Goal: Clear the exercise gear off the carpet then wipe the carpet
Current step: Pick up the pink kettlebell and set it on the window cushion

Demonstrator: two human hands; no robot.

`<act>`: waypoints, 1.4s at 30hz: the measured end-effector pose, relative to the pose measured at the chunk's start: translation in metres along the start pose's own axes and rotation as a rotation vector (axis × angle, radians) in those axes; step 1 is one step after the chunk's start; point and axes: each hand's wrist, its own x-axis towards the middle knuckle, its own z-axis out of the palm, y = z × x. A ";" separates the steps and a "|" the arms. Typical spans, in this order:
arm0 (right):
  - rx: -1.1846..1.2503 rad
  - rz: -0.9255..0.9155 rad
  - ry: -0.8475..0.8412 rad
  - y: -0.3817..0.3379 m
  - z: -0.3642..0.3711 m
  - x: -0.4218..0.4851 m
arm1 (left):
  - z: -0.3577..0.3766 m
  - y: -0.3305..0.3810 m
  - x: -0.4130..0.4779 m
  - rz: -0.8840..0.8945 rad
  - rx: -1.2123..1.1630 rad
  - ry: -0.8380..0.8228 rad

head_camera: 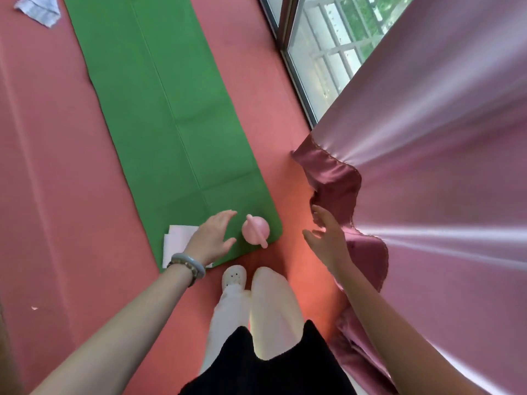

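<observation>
Could nudge the rounded pink weight [255, 230], sitting on the near corner of the green mat [171, 109], into rolling off the mat, with left hand [212, 238] spread open and empty just beside it and right hand [328, 238] likewise open, empty, past the mat's right edge.

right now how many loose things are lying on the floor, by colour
green: 1, the mat
pink: 1, the weight, on the mat's near corner
white or pale: 2, the folded sheet and the rag
total: 4
</observation>
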 end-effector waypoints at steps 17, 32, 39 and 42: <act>-0.331 0.098 -0.363 0.269 0.228 0.156 | 0.261 -0.189 0.205 0.236 0.362 0.027; -0.610 0.006 -0.431 0.271 0.255 0.171 | 0.273 -0.176 0.221 0.155 0.434 -0.286; -0.793 -0.267 -0.619 0.190 0.197 0.141 | 0.209 -0.149 0.143 0.320 0.468 -0.143; -0.782 -0.303 -0.611 0.146 0.164 0.114 | 0.155 -0.117 0.121 0.363 0.519 -0.108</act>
